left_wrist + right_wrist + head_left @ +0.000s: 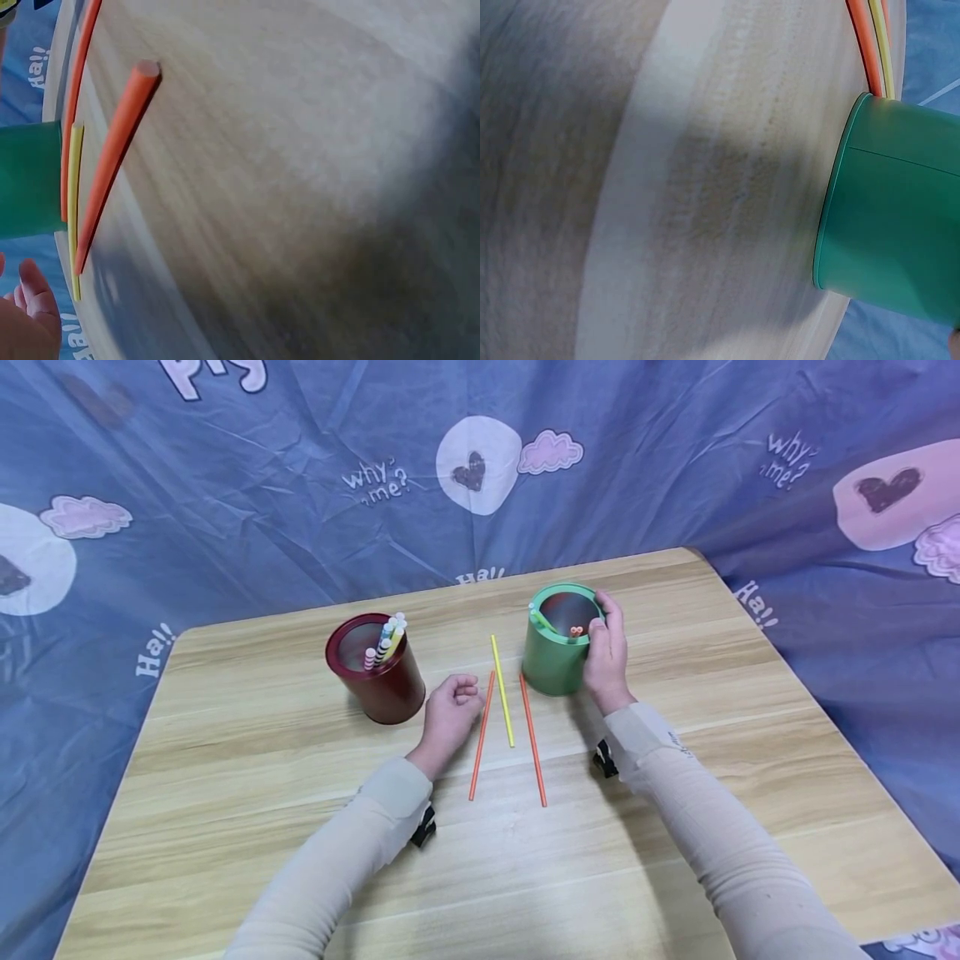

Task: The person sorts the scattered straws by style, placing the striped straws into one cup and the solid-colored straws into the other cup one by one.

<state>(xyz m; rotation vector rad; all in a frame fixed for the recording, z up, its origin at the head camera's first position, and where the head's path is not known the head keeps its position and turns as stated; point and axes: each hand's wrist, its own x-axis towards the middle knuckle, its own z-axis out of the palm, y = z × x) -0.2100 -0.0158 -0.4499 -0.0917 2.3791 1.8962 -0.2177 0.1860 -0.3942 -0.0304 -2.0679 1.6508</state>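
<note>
My right hand (609, 652) holds a green round can (551, 660) at its right side, thumb near the rim. A light green stick (543, 623) and a few orange sticks (576, 632) stand inside it. Left of the can, a yellow stick (502, 693) lies on the table between two orange sticks, the left one (482, 739) and the right one (533, 739). My left hand (452, 718) rests by the left orange stick, fingers loosely curled, seemingly with nothing in them. In the right wrist view the green can (900, 202) fills the right side.
A dark red can (386, 689) stands left of my left hand, with several white-ended sticks (386, 643), some striped, leaning in it. The wooden table (225, 793) has a blue printed cloth (300, 527) behind it. Black straps show at both wrists.
</note>
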